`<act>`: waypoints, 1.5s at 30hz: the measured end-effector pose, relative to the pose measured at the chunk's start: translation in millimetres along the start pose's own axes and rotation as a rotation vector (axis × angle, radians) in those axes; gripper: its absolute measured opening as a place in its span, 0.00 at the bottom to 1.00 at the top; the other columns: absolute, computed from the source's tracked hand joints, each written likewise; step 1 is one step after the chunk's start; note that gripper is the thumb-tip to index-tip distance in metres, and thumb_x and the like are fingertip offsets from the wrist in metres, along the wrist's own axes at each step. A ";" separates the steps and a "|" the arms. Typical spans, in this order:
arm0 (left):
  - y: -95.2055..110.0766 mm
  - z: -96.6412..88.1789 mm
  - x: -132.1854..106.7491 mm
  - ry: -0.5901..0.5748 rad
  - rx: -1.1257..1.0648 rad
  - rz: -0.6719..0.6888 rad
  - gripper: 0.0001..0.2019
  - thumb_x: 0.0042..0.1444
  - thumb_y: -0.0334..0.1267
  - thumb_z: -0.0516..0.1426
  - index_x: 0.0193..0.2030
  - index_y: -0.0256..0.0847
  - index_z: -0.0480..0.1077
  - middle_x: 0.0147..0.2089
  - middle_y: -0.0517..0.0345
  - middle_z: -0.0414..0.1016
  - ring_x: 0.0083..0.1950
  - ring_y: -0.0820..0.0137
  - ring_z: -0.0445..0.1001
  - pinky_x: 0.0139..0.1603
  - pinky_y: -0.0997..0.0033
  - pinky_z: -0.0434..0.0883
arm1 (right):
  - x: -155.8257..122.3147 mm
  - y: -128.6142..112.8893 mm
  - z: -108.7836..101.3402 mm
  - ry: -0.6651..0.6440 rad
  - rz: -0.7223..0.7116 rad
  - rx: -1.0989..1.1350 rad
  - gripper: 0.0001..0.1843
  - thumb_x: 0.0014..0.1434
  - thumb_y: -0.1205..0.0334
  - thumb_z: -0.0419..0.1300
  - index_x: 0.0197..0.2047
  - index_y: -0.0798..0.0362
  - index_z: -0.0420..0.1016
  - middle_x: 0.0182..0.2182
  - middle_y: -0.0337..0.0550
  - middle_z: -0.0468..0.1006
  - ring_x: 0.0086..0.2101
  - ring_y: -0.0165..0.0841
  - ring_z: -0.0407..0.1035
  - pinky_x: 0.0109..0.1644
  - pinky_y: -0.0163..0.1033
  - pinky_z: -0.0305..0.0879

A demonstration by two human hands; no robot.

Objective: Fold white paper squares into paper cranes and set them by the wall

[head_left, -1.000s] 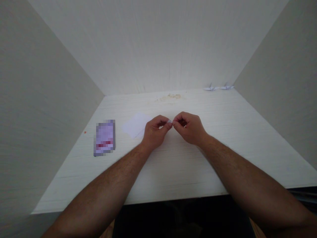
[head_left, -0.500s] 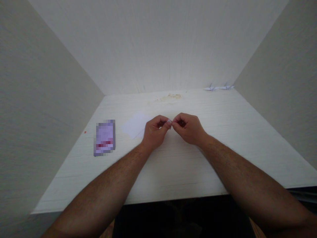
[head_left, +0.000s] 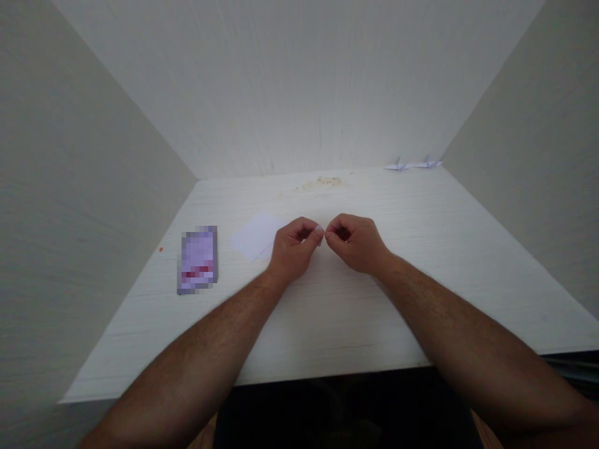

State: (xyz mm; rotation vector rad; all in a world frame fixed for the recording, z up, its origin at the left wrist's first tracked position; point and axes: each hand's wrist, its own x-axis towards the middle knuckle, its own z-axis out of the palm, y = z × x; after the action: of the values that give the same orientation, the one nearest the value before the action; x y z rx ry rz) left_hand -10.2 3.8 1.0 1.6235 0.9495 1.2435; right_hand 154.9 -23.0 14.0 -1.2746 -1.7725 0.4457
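Note:
Above the middle of the table, my left hand (head_left: 296, 248) pinches a small piece of folded white paper (head_left: 319, 228) between thumb and forefinger. Only slivers of the paper show past the fingertips. My right hand (head_left: 354, 240) is closed in a pinch right at the paper's right edge, its fingertips almost meeting those of the left. Most of the folded shape is hidden by the fingers. Partly behind my left hand, flat white paper sheets (head_left: 255, 236) lie on the table.
A blurred purple, flat rectangular item (head_left: 197, 259) lies at the left of the white table (head_left: 327, 337). Two folded paper figures, like origami cranes (head_left: 414, 165), stand against the back wall at right. A yellowish stained patch (head_left: 322, 183) marks the table's back. Walls enclose three sides.
My fingertips have shifted very slightly around the folded paper, with a small gap showing between the two hands. Everything else has stayed in place.

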 end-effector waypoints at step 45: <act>-2.9 12.6 0.6 0.003 0.062 0.039 0.10 0.48 0.37 0.67 0.36 0.38 0.74 0.29 0.61 0.77 0.29 0.75 0.73 0.31 0.75 0.70 | 7.7 14.0 -1.9 -0.029 0.140 0.120 0.06 0.56 0.61 0.61 0.29 0.52 0.72 0.21 0.35 0.71 0.24 0.27 0.63 0.27 0.35 0.57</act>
State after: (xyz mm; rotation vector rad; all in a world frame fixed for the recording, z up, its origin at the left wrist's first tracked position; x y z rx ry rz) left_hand 2.0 3.1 -3.2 1.6964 0.9713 1.2542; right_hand 163.8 -10.7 8.6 -1.3177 -1.6602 0.6430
